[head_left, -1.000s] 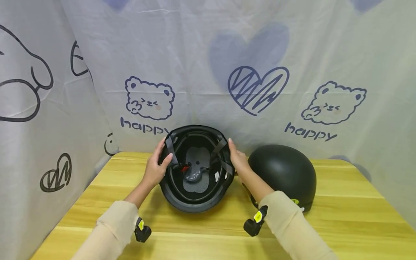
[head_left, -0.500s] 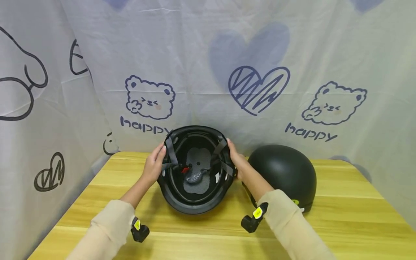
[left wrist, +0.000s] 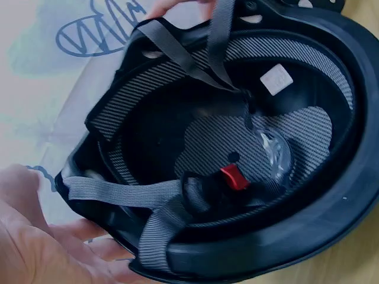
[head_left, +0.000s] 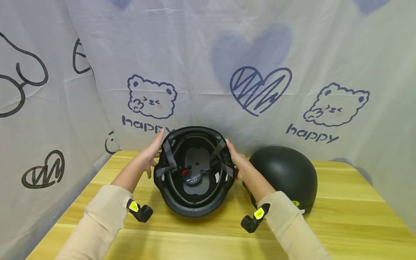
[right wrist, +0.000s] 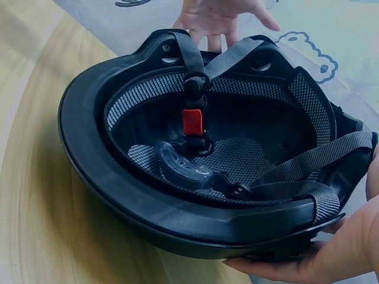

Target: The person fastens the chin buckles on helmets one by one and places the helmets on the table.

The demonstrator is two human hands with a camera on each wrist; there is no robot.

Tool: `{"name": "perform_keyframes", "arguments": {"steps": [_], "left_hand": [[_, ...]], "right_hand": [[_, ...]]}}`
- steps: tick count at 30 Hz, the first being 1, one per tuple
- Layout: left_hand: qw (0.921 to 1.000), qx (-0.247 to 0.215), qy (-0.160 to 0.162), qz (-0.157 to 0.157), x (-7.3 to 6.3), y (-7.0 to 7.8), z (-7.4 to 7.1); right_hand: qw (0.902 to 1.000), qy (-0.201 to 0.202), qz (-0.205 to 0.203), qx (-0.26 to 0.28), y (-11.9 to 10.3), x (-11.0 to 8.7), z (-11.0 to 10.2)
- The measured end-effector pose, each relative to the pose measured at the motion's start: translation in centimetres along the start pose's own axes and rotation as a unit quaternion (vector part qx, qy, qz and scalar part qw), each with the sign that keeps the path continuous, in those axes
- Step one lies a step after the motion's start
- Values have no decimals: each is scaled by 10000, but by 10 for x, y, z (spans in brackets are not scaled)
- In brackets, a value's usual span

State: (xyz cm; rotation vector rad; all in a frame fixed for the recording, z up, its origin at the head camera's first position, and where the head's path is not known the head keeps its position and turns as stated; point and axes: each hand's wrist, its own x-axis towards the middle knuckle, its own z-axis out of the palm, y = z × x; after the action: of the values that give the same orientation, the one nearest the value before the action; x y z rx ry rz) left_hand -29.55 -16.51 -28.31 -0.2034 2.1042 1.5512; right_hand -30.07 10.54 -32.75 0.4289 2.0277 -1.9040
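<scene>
A black helmet (head_left: pixel 195 202) stands tipped on the table in the head view, its hollow inside facing me. Grey straps (right wrist: pixel 320 157), a red buckle (right wrist: pixel 192 121) and a clear plastic-wrapped piece (left wrist: pixel 275 157) show inside it. My left hand (head_left: pixel 150 155) is at its left side, thumb raised off the rim and fingers spread by the outer shell; the left wrist view partly hides the fingertips behind the edge. My right hand (head_left: pixel 238 160) grips the right side, with fingers under the shell in the right wrist view.
A second black helmet (head_left: pixel 284 177), dome up, sits on the wooden table (head_left: pixel 351 206) just right of my right forearm. A printed cloth (head_left: pixel 201 65) hangs behind the table and along its left side.
My left hand has loosened from the rim, its thumb lifting away and its fingers spreading to the left. The held helmet has shifted slightly left; my right hand keeps its grip.
</scene>
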Motion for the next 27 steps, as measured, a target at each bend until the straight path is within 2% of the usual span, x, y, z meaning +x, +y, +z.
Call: {"name": "perform_keyframes", "arguments": {"steps": [4, 9, 12, 18, 23, 27], "left_hand": [[9994, 139, -327, -5, -3, 2, -1], [9990, 219, -326, 209, -5, 1, -4], [9990, 172, -192, 355, -5, 2, -2], [9981, -60, 272, 553, 1, -1, 2], [9942, -413, 596, 797, 4, -6, 5], [9871, -799, 835, 1104, 7, -12, 8]], "right_hand": [[9999, -18, -55, 128, 0, -1, -2], [9984, -245, -345, 377, 5, -1, -2], [9964, -243, -605, 536, 9, -1, -4], [9922, -259, -991, 713, 12, 1, -7], [9900, -346, -1289, 462, 11, 0, -9], [9849, -557, -1635, 149, 9, -1, -15]]}}
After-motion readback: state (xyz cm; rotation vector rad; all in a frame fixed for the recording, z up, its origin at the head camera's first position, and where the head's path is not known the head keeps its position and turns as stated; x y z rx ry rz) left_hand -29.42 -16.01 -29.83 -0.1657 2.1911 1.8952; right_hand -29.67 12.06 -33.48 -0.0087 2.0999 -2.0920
